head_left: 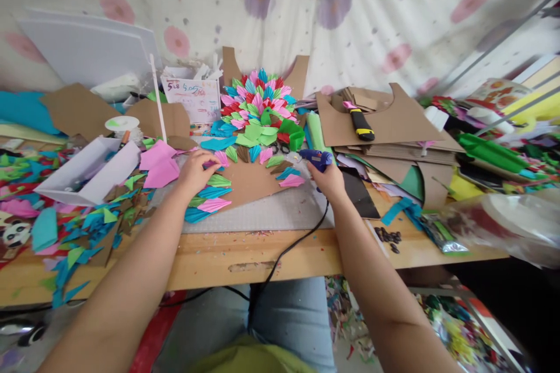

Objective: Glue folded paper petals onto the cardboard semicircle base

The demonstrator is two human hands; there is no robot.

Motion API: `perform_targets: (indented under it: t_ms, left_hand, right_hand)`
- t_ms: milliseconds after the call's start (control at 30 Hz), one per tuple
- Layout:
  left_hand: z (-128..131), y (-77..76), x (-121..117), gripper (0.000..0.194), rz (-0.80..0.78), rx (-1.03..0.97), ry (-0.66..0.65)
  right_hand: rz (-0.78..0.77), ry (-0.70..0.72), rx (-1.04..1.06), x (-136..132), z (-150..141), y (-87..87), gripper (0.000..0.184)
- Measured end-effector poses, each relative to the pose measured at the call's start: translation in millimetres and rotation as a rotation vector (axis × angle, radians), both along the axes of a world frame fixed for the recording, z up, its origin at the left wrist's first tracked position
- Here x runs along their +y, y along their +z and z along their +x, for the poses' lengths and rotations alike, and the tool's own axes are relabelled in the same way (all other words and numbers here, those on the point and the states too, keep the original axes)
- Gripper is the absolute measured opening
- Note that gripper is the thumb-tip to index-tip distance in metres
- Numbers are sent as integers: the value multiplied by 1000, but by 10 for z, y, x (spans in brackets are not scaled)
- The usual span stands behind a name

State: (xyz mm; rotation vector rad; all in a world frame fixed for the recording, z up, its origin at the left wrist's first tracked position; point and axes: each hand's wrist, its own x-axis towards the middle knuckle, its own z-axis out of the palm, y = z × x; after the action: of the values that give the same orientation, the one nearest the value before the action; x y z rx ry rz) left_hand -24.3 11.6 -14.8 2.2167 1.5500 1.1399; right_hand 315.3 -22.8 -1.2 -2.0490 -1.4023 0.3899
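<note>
My right hand (pixel 328 178) is closed around a blue glue gun (pixel 315 157), its nozzle pointing left toward a brown cardboard shape (pixel 249 180) covered with folded paper pieces in pink, green and blue. Its black cord (pixel 289 250) trails over the table edge to my lap. My left hand (pixel 196 170) rests on the cardboard's left side, fingers curled and pressing on a pink folded piece (pixel 221 158). More folded pieces (pixel 210 198) lie along the cardboard's lower left edge.
A white paper box (pixel 87 172) and scattered coloured scraps (pixel 83 233) lie to the left. Stacked cardboard sheets (pixel 394 128) with a yellow-black utility knife (pixel 361 122) sit to the right. A clear plastic bag (pixel 503 221) lies at far right. The wooden table edge (pixel 245 262) runs before me.
</note>
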Motion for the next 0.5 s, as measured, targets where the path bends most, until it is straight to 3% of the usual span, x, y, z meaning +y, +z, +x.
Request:
perform_targets:
  t_ms: [200,267,333,400,500]
  left_hand:
    - [-21,-21,19,12,27,-2,-46]
    - [-16,-15,11,11,35,10,-55]
    - [-3,-5,-2,11,35,30,-65]
    - [17,7,-19,10,40,50,-77]
    - [49,24,-40,9,50,82,-97]
  right_hand:
    - [-11,38,-125,5,-81,-29,46]
    - [101,31,-175,-16,-50,22,52]
    - [321,8,-261,-44,-45,126,55]
    - [520,22,-335,-68,-113,260,48]
    - [566,265,-310,-66,-401,410,21]
